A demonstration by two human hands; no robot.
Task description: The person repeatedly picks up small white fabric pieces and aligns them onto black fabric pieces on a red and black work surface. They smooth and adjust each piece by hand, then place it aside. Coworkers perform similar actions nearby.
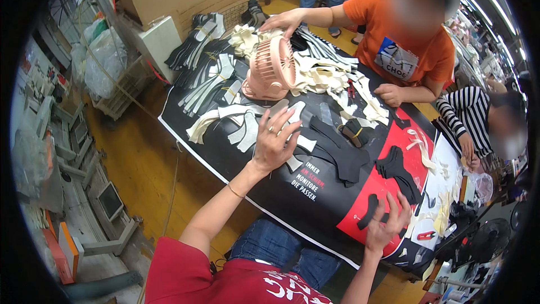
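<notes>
My left hand (274, 139) is raised over the near side of the table, its fingers apart, with a ring and a thin bracelet showing. Pale cut fabric pieces (244, 132) lie beside and behind its fingers, and a greyish piece shows at the fingertips, apparently not gripped. On the right, my right hand (388, 222) is spread with bent fingers over the red part of the cover. A curved black piece (369, 211) lies just left of it. Beyond the left hand stands a pink desk fan (271, 70). Several black cut pieces (340, 155) lie between my hands.
Across the table a person in an orange shirt (402, 39) reaches to a cream fabric pile (323, 73). Striped bundles (205, 81) lie at the far left. Further right sits a person in stripes (467, 110). Red snips (426, 236) rest near the right edge.
</notes>
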